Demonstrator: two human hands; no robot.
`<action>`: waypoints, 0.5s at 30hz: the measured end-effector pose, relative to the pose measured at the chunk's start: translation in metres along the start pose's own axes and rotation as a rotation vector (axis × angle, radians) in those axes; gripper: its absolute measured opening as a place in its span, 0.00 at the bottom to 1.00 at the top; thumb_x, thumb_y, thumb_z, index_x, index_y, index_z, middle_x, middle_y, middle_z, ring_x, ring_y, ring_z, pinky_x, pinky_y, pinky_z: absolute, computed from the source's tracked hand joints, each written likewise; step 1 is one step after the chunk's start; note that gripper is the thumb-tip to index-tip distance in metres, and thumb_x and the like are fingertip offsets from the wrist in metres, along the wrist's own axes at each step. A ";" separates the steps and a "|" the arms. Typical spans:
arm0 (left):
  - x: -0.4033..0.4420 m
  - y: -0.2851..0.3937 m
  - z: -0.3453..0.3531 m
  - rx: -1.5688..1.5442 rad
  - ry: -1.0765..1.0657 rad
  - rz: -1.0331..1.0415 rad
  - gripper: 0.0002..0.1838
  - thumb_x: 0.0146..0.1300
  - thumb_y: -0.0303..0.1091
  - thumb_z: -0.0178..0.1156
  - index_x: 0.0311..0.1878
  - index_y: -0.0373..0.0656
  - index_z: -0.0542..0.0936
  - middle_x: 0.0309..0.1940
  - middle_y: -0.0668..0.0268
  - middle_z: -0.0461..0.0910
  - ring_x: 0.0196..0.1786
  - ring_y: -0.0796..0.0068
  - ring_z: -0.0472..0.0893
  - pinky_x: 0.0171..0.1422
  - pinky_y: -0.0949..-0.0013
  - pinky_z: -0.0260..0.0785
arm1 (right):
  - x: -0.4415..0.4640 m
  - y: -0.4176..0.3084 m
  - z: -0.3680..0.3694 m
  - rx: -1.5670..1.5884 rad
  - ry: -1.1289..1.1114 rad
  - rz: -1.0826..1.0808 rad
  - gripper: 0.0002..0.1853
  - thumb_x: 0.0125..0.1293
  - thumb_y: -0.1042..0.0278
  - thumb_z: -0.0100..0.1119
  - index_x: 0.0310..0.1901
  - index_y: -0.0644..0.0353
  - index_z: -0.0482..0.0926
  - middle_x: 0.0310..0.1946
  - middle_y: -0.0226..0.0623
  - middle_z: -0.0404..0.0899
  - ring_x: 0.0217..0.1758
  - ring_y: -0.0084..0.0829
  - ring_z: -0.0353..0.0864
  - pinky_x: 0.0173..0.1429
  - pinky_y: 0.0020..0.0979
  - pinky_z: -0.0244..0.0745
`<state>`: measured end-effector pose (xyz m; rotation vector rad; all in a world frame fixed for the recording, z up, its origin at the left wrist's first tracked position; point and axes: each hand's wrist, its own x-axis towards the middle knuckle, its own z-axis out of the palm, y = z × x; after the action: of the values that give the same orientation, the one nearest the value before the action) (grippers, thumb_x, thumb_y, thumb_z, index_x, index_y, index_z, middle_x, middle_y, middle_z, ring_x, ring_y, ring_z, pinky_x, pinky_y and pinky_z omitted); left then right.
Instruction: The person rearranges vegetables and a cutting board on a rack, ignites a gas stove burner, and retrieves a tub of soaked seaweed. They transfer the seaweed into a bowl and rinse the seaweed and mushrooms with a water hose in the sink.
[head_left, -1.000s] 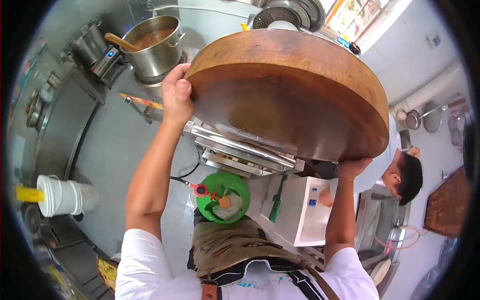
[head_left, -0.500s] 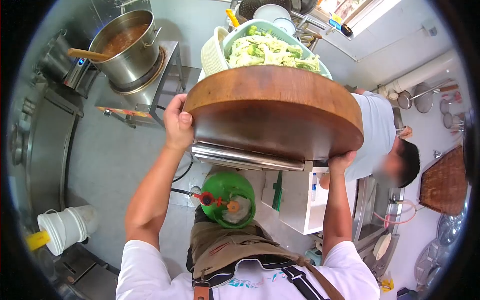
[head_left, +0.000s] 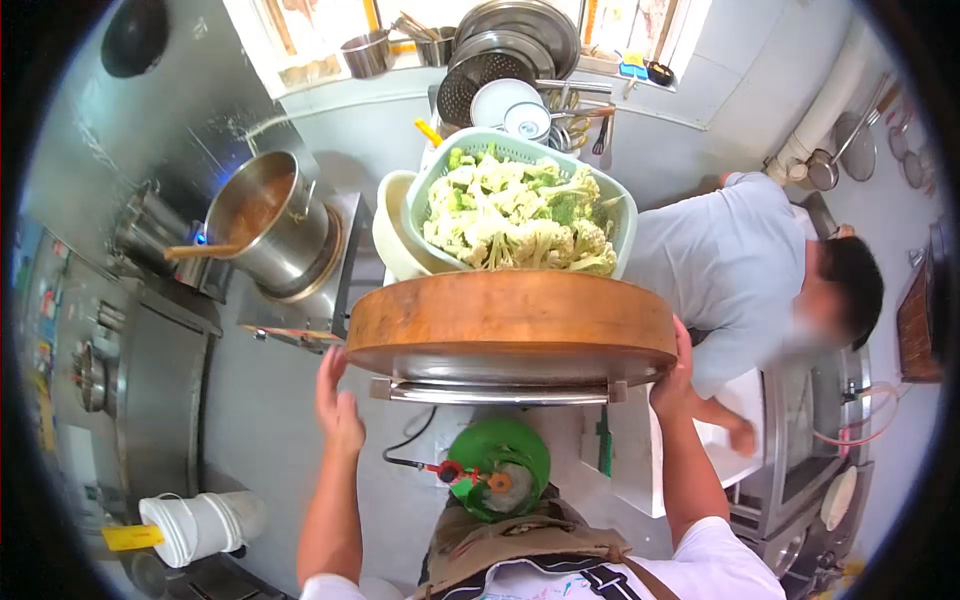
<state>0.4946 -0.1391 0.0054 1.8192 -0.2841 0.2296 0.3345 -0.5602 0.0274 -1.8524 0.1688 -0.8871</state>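
A thick round wooden chopping board (head_left: 510, 320) rests close to the steel table edge (head_left: 500, 393), with its rim facing me and part of its dark underside showing. My left hand (head_left: 340, 405) is at the board's left side, fingers stretched and thumb apart; whether the fingertips touch the rim I cannot tell. At the right side, my right hand (head_left: 674, 375) grips the rim with its fingers along it. Directly behind the board stands a pale green basket (head_left: 622, 215) filled with cut cauliflower (head_left: 520, 215).
Below the table edge stands a green gas cylinder (head_left: 500, 465) with a hose. A large steel pot (head_left: 285, 240) with a wooden handle sits on a stove at left. A co-worker (head_left: 730, 270) bends over at right. White buckets (head_left: 195, 525) lie at lower left.
The board has come down and tilted flatter, so less of its underside shows. My left hand has loosened from its rim. The view has swung up toward the window, and the co-worker's arm reaches lower.
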 end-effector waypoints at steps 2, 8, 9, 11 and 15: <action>-0.047 -0.004 -0.031 0.059 0.124 -0.069 0.29 0.68 0.45 0.50 0.64 0.32 0.64 0.53 0.55 0.73 0.57 0.67 0.73 0.63 0.65 0.62 | -0.005 -0.012 -0.008 -0.076 0.091 -0.053 0.43 0.66 0.32 0.34 0.60 0.72 0.63 0.57 0.46 0.68 0.58 0.35 0.69 0.64 0.35 0.61; -0.270 -0.091 -0.127 0.510 0.079 -0.858 0.09 0.56 0.32 0.55 0.28 0.38 0.81 0.20 0.61 0.78 0.27 0.72 0.78 0.33 0.67 0.69 | -0.073 -0.063 0.006 0.037 0.178 -0.197 0.12 0.71 0.60 0.44 0.37 0.62 0.68 0.35 0.44 0.73 0.38 0.35 0.71 0.46 0.35 0.67; -0.347 -0.155 -0.149 0.620 -0.017 -0.943 0.11 0.52 0.37 0.57 0.26 0.39 0.82 0.23 0.55 0.81 0.28 0.63 0.80 0.35 0.61 0.72 | -0.087 -0.075 0.019 0.112 0.057 -0.159 0.11 0.70 0.61 0.45 0.36 0.62 0.68 0.34 0.44 0.74 0.37 0.35 0.72 0.44 0.35 0.68; -0.427 -0.189 -0.155 0.727 -0.428 -1.195 0.22 0.54 0.50 0.51 0.30 0.40 0.84 0.32 0.51 0.82 0.40 0.52 0.81 0.47 0.55 0.72 | -0.117 -0.092 0.042 0.168 -0.203 -0.068 0.09 0.68 0.64 0.47 0.35 0.61 0.69 0.29 0.42 0.75 0.33 0.35 0.74 0.40 0.35 0.70; -0.485 -0.225 -0.174 0.715 -0.516 -1.241 0.26 0.56 0.54 0.49 0.41 0.40 0.83 0.40 0.41 0.79 0.50 0.47 0.77 0.53 0.53 0.70 | -0.179 -0.113 0.101 0.080 -0.658 0.066 0.04 0.64 0.70 0.50 0.34 0.60 0.70 0.22 0.41 0.75 0.27 0.39 0.75 0.32 0.36 0.70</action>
<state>0.1025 0.1206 -0.3017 2.3792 0.6803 -1.1388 0.2403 -0.3455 0.0135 -1.9522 -0.2116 -0.2034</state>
